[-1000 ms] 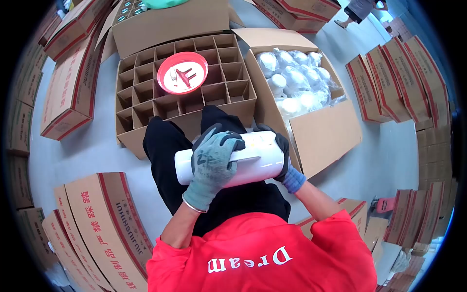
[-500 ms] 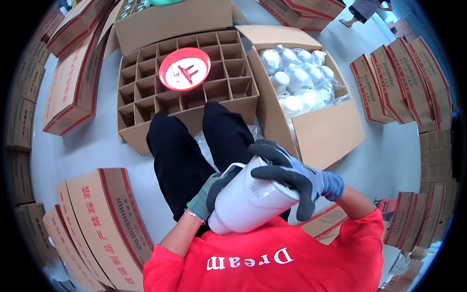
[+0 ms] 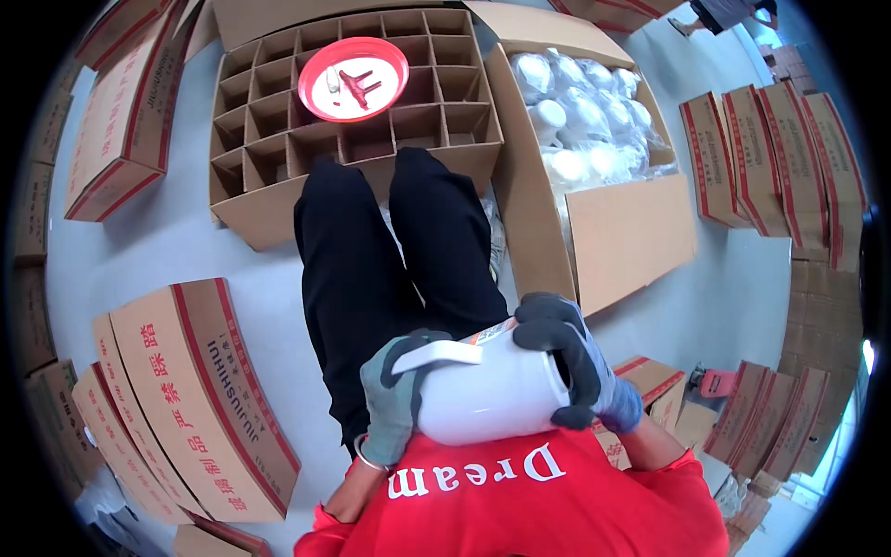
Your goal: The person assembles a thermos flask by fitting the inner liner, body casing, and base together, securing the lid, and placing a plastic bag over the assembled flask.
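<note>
Across my lap lies a white cylindrical jug on its side, its pale handle on top and its wide end facing right. My left hand, in a grey-green glove, is wrapped round the left end beside the handle. My right hand, in a blue-grey glove, grips the rim of the wide end, which looks dark inside. Beyond my knees, a red-rimmed bowl holding red parts and a small pale piece rests on a divided carton.
An open carton at the right holds several plastic-wrapped white jugs. Printed cartons stand at the left and right. Another person is at the top right, on the grey floor.
The jug was turned from a slanting pose to nearly level, with its wide end to the right. Both hands shifted their grip on it. The cartons sit higher in view.
</note>
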### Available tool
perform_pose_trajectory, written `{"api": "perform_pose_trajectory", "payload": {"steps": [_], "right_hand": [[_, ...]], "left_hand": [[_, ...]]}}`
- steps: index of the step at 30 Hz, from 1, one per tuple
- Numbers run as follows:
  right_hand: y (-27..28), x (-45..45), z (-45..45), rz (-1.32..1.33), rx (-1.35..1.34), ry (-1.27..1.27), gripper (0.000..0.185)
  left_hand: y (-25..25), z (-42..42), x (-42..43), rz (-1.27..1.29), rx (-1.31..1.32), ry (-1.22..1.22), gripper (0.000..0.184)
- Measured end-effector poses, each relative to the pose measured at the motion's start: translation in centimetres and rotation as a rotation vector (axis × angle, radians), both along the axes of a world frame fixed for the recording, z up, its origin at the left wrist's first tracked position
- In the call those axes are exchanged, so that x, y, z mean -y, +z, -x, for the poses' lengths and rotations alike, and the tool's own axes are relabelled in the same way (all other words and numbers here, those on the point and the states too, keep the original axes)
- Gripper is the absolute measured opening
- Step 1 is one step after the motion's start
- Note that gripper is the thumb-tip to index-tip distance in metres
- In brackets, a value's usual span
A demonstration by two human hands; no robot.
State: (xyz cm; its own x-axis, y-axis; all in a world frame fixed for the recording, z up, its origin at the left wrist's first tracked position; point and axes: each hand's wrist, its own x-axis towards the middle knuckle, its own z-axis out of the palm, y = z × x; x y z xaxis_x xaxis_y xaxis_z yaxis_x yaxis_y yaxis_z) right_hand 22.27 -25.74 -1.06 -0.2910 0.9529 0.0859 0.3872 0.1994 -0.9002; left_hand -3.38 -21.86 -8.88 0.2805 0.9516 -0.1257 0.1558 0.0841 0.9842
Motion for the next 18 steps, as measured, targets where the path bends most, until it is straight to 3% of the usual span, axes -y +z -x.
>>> {"api": "perform_pose_trajectory", "payload": {"steps": [4, 5, 7, 9, 10, 11, 12, 13, 16, 18], "right_hand": [[-1.6, 0.8, 0.1, 0.125, -0.074, -0.089, 0.083], [-2.0, 0.2, -0.1, 0.145, -0.119, -0.092, 0.084], [-2.3, -2.7, 0.2, 0.152, -0.139, -0.083, 0.070], [-1.3, -6.3, 1.1, 0.486, -0.315, -0.149, 0.059], [-2.7, -7.4, 0.2, 0.618, -0.627, -0.073, 0.048], [-3.0, -8.8, -1.0, 0.145, -0.093, 0.090, 0.046], [-2.2, -10.2, -1.8, 0.158, -0.091, 0.124, 0.048], [-1.3, -11.2, -2.3, 0.172, -0.086, 0.160, 0.049], [2.2, -11.8, -1.9, 0.678, -0.584, -0.007, 0.050], [1.5, -12.2, -2.3, 0.546, -0.545, 0.077, 0.057]], "left_hand": [[0.2, 0.2, 0.8, -0.051, 0.007, 0.052, 0.021], [0.0, 0.1, 0.4, 0.037, 0.018, 0.056, 0.021], [-0.1, 0.4, -1.3, 0.199, 0.032, 0.047, 0.021], [-0.9, 0.9, -3.6, -0.175, -0.168, -0.159, 0.026], [-0.8, 1.1, -4.5, -0.232, -0.178, -0.237, 0.030], [-0.4, 1.2, -5.2, -0.282, -0.192, -0.316, 0.033], [-0.6, 1.1, -5.4, -0.319, -0.115, -0.347, 0.029], [-0.7, 1.4, -5.4, -0.256, -0.131, -0.409, 0.031], [-5.2, 1.8, -3.4, 0.055, 0.139, -0.468, 0.031], [-6.8, 1.0, -2.0, 0.159, 0.265, -0.443, 0.029]]}}
